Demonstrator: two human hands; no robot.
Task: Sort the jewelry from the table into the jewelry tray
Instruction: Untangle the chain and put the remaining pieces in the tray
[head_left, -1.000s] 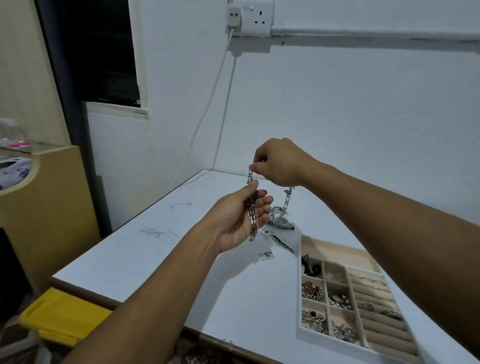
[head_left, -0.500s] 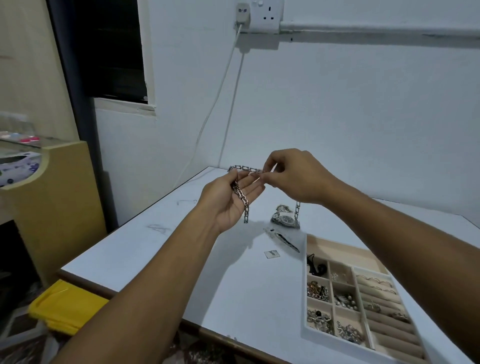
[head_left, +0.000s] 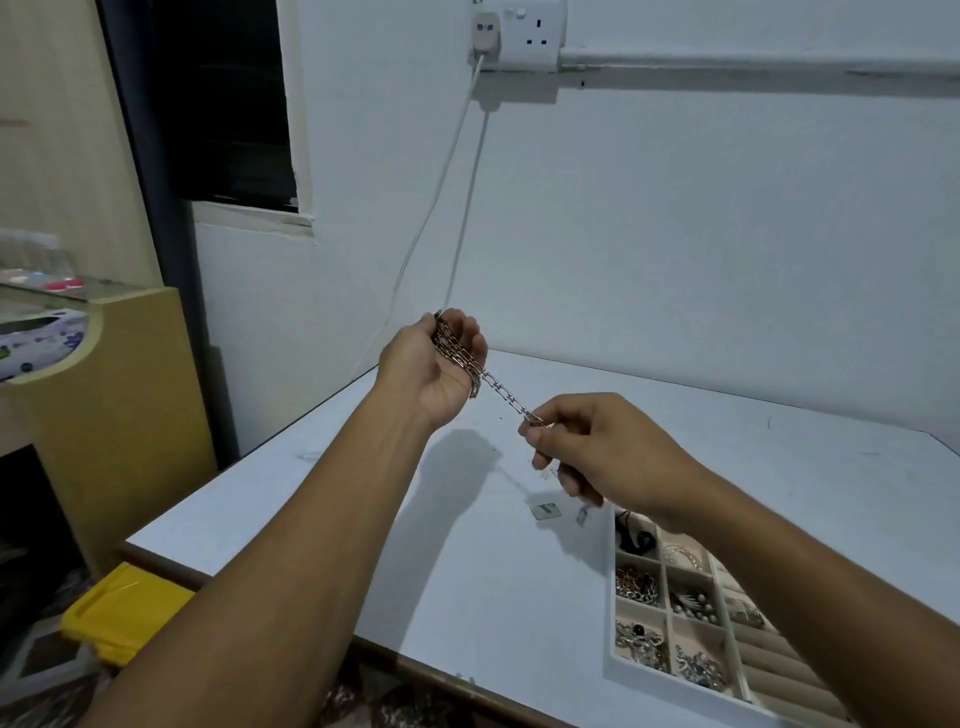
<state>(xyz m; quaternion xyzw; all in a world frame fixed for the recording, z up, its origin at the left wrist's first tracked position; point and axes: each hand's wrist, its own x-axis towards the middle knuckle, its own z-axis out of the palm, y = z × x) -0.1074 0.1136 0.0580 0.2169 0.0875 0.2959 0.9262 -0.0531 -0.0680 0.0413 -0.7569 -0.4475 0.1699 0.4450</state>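
Note:
A silver link chain (head_left: 498, 389) stretches between my two hands above the white table (head_left: 779, 457). My left hand (head_left: 434, 369) is palm up with its fingers curled round several loops of the chain gathered in the palm. My right hand (head_left: 597, 452), lower and to the right, pinches the chain's free end between thumb and forefinger. The jewelry tray (head_left: 610, 603) lies at the table's front right, partly under my right forearm; its small compartments hold mixed silver pieces and its right side has ring rolls.
A small square piece (head_left: 544, 512) and a tiny metal bit (head_left: 582, 515) lie on the table by the tray's far corner. A white cable (head_left: 441, 192) hangs from the wall socket (head_left: 524, 34). A yellow bin (head_left: 122, 613) and a wooden cabinet (head_left: 119, 415) stand left.
My right hand has moved down and right, drawing the chain's end taut. My left hand has curled round the gathered loops. The pile of jewelry on the table is now hidden behind my right hand.

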